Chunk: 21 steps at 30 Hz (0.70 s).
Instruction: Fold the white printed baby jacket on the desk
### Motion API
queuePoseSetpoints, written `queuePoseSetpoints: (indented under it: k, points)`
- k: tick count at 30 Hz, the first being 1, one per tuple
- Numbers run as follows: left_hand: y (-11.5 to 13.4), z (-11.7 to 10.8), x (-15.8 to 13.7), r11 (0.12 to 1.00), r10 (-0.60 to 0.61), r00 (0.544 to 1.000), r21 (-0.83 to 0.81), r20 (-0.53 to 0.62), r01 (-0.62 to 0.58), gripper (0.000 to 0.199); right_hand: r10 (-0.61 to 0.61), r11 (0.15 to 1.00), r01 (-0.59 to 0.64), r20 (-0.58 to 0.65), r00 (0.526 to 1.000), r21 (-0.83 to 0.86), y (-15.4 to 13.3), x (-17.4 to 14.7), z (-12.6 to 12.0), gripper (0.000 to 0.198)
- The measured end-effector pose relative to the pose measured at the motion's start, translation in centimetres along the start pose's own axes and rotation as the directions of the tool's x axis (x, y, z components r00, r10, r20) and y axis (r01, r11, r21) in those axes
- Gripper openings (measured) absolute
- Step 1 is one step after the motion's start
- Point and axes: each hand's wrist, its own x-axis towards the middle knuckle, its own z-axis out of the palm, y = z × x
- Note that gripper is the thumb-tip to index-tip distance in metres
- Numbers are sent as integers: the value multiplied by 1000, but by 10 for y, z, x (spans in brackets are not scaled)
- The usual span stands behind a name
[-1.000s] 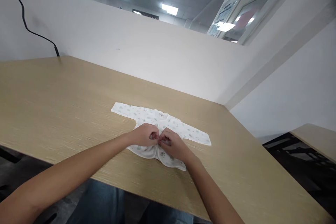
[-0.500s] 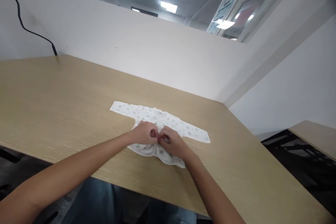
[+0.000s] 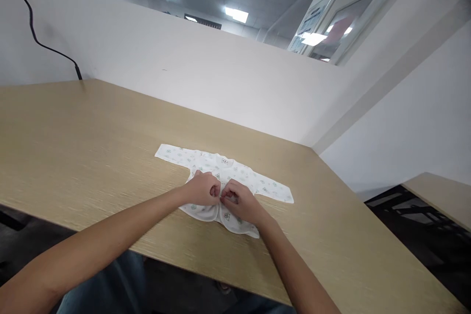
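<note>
A small white baby shirt (image 3: 241, 171) with a faint green print lies spread on the table, its sleeves stretched out to both sides and its neckline away from me. Over the middle of its front, my left hand (image 3: 204, 189) is closed, fingers curled in a pinch on the front edge. Right beside it, almost touching, my right hand (image 3: 241, 199) pinches the other side of the same front opening. What lies between the fingertips is too small to make out. Below the hands the two lower front halves rest on the table, meeting at the centre.
The wooden table (image 3: 110, 142) runs back to a white partition (image 3: 221, 88). A black cable (image 3: 55, 50) hangs down the partition at the far left. At the right stands another desk surface (image 3: 441, 196) with a dark space beneath it.
The view has tilted slightly. Both hands stay at the shirt's front opening, with only a slight shift of the right fingers. The shirt lies as before.
</note>
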Motion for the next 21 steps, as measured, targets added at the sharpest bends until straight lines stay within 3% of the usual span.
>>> queuePoseSetpoints:
  k: [21]
  points:
    - [-1, -1, -1, 999, 23, 1000, 41, 2, -23, 5, 111, 992, -112, -37, 993, -55, 11, 2, 7, 12]
